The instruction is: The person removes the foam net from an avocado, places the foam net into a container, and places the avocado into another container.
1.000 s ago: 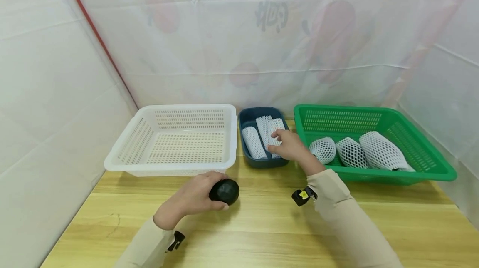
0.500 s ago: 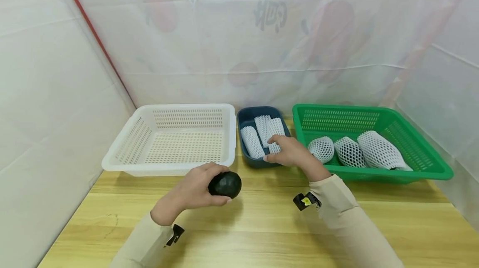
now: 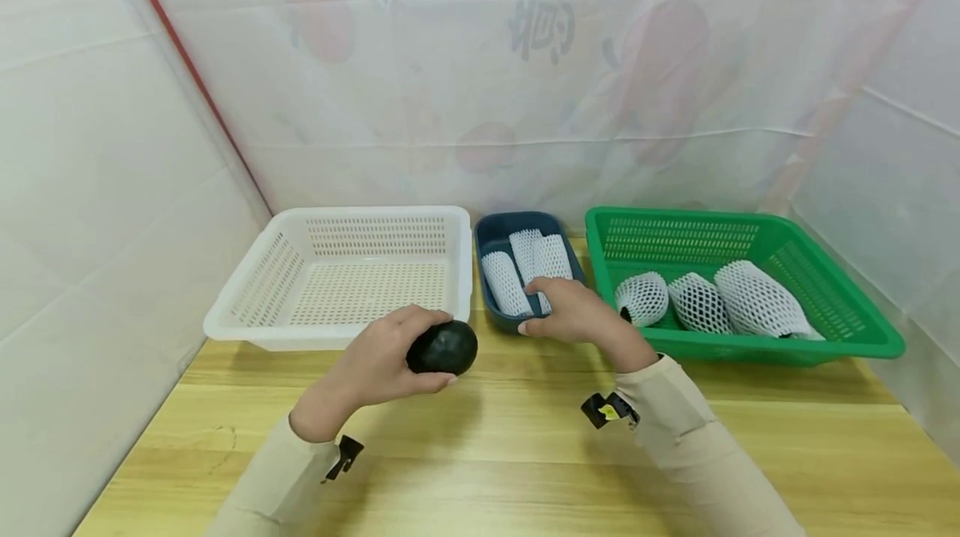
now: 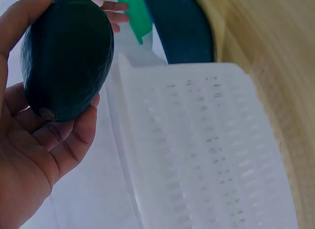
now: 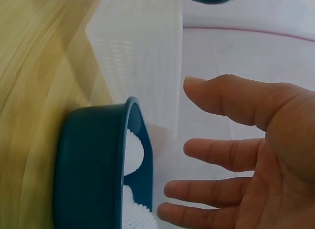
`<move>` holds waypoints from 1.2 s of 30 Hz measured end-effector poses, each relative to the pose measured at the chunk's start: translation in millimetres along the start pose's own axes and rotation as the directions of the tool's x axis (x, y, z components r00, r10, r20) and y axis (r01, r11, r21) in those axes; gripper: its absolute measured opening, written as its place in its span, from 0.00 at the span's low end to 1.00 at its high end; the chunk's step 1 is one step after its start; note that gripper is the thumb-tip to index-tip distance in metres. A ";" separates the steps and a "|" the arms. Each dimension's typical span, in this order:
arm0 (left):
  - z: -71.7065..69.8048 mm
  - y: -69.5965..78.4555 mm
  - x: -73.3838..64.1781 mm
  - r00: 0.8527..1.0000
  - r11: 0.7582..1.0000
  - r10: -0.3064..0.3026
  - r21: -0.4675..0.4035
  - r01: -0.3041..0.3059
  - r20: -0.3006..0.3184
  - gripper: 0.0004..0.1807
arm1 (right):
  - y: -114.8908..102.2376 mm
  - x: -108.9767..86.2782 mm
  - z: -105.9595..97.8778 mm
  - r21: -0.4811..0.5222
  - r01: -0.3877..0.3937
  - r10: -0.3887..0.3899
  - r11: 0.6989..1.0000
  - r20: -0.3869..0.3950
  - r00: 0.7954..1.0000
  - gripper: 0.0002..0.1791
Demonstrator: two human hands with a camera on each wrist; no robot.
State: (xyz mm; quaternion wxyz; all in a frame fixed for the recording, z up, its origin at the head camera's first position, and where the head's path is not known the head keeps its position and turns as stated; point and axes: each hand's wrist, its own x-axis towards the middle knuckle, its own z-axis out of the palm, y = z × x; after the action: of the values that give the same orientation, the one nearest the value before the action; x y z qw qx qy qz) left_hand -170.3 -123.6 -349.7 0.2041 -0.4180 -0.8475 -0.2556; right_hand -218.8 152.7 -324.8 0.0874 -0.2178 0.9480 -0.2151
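Note:
An avocado [image 3: 446, 347], dark green and oval, is gripped by my left hand [image 3: 378, 358] in front of the white basket's near right corner. In the left wrist view the avocado [image 4: 69, 56] shows a brown stem scar, with fingers and thumb curled around it. My right hand [image 3: 572, 313] hovers at the near edge of a dark blue bin [image 3: 504, 322]. Its fingers are spread and hold nothing in the right wrist view. Three white foam net sleeves lie in the bin; the left sleeve [image 3: 504, 283] is apart from the other two, which overlap.
To the left stands a white perforated basket [image 3: 375, 291]. On the right a green basket [image 3: 810, 295] holds three net-wrapped items, one of them a large wrapped piece [image 3: 761, 299]. All rest on a wooden table [image 3: 495, 454] before a white curtain [image 3: 405, 87].
My left hand has lifted the avocado up from the table, then shifted it slightly left. My right hand has drawn back from over the sleeves toward the bin's near rim.

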 end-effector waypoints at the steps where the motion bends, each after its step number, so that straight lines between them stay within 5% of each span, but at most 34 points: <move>1: -1.8 -0.7 0.5 1.000 1.000 -0.008 0.000 0.008 -0.003 0.35 | -1.2 0.3 0.1 -0.006 0.009 -0.009 1.000 -0.003 1.000 0.31; 19: -17.8 -29.6 0.0 0.984 0.986 -0.166 -0.001 0.167 -0.059 0.35 | -29.1 5.2 6.1 -0.082 0.058 -0.056 0.995 0.030 0.998 0.31; 36: -26.8 -52.4 1.5 0.933 0.932 -0.361 0.025 0.361 0.001 0.34 | -48.5 12.2 13.9 -0.096 0.079 -0.076 0.992 0.028 0.997 0.31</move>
State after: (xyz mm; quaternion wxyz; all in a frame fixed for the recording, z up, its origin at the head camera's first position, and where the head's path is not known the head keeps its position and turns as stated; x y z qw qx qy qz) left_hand -210.3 -166.1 -341.6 0.1563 -0.2535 -0.9135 -0.2772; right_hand -207.8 102.6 -316.4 0.0801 -0.2611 0.9469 -0.1695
